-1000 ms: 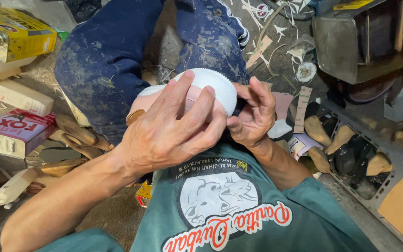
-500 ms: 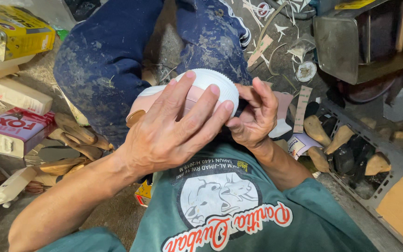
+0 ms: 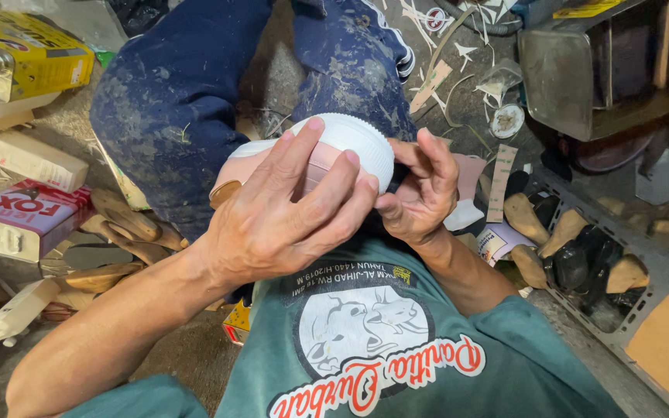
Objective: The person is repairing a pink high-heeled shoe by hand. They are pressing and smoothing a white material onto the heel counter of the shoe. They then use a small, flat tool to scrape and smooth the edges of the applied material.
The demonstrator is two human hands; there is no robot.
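A person in a green printed shirt [image 3: 381, 340] and paint-flecked blue trousers [image 3: 172, 101] sits on a workshop floor among tins, cartons and wooden shoe lasts [image 3: 118, 232], gripping a pink shoe with a white ribbed sole [image 3: 350, 143] over the lap. The left hand [image 3: 280, 220] lies spread over the shoe's upper, palm down, fingers wrapped across it toward the sole edge, so the shoe sits directly under and just beyond that hand. Its long axis appears to run from the left hand's wrist side toward the right hand, the white sole turned up and away from the body. The right hand [image 3: 420, 190] meets the shoe at its near end, fingers curled and pinching at the sole's rim, touching the left fingertips. Both hands are closed on the shoe; the left covers more of it.
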